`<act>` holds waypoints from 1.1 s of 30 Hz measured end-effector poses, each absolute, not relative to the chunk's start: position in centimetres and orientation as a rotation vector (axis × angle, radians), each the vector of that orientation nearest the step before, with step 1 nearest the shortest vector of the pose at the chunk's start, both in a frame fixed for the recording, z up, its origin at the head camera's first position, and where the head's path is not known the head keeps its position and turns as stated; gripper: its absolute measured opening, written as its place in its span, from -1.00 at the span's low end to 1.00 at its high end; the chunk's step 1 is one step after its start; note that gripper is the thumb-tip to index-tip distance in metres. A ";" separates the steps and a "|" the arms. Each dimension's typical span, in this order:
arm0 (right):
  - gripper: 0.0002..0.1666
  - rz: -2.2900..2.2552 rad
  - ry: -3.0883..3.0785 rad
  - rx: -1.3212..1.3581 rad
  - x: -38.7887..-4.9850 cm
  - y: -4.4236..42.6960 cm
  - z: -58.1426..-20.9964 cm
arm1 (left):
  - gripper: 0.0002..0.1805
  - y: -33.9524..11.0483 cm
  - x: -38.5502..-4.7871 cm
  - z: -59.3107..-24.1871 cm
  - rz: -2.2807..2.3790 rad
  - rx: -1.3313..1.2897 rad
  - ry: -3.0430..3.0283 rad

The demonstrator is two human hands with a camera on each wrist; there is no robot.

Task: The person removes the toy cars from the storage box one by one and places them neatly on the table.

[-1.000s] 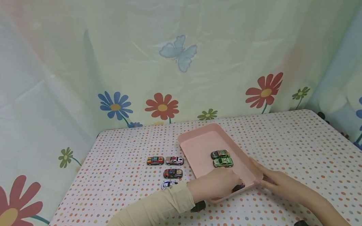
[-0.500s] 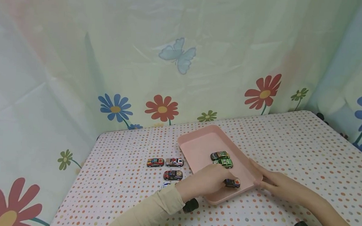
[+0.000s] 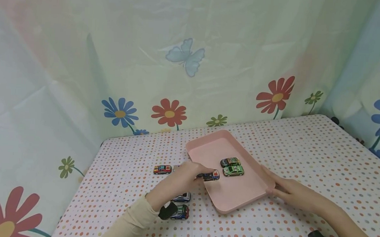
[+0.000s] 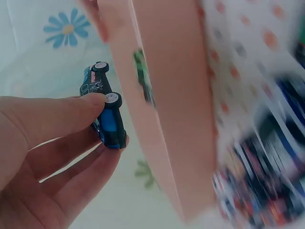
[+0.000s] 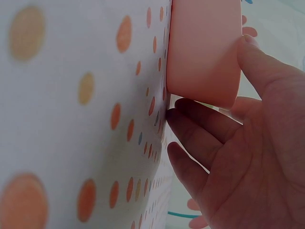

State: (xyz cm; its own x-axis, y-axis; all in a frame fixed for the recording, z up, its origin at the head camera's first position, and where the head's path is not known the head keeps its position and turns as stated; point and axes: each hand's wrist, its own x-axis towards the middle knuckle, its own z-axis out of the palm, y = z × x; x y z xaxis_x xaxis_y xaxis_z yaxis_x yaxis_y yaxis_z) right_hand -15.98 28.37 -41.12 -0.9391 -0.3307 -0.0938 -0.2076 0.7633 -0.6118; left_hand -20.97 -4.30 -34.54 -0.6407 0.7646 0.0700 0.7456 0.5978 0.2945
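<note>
My left hand (image 3: 187, 177) pinches a dark blue toy car (image 3: 211, 175) over the left rim of a pink tray (image 3: 237, 197). The left wrist view shows that toy car (image 4: 108, 121) between thumb and fingertips, wheels towards the camera and clear of the tray's wall. Inside the tray a dark green toy car (image 3: 230, 162) lies beside a bright green one (image 3: 233, 170). My right hand (image 3: 290, 191) holds the tray's near right corner, the thumb on the rim and fingers against the outside, as the right wrist view shows.
Left of the tray, a red-and-yellow toy car (image 3: 162, 169), a white one (image 3: 184, 197) and a blue-green one (image 3: 182, 212) stand on the dotted tablecloth (image 3: 131, 187). My left hand and arm partly cover other cars there. A flowered curtain (image 3: 231, 63) hangs behind the table.
From the tray's near end, my left hand has moved left and away from me, bringing the dark blue car up to the left rim. My right hand keeps its place at the corner.
</note>
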 end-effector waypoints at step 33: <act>-0.08 -0.967 2.762 -0.435 -15.9 28.4 -41.2 | -0.55 -19.3 -22.8 -39.1 0.554 0.959 2.783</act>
